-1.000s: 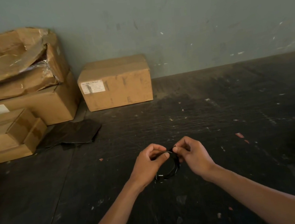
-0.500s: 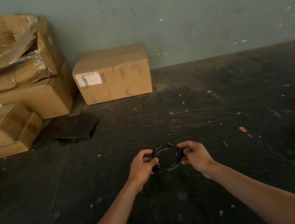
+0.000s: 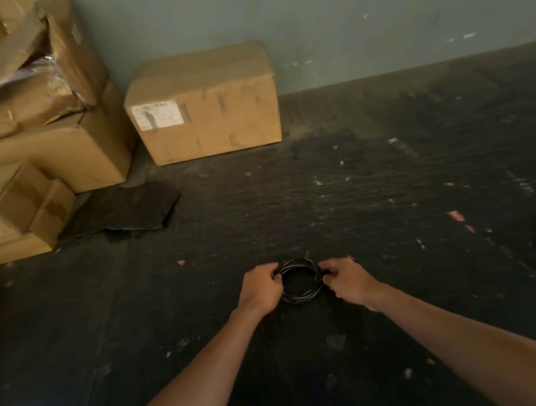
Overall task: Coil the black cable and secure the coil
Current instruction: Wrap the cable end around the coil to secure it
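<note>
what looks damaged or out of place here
The top cardboard box in the stack at far left is crushed and torn open, with plastic showing through the split. Small scraps litter the dark floor. The cable coil itself looks tidy.

Dark floor with cardboard boxes
</note>
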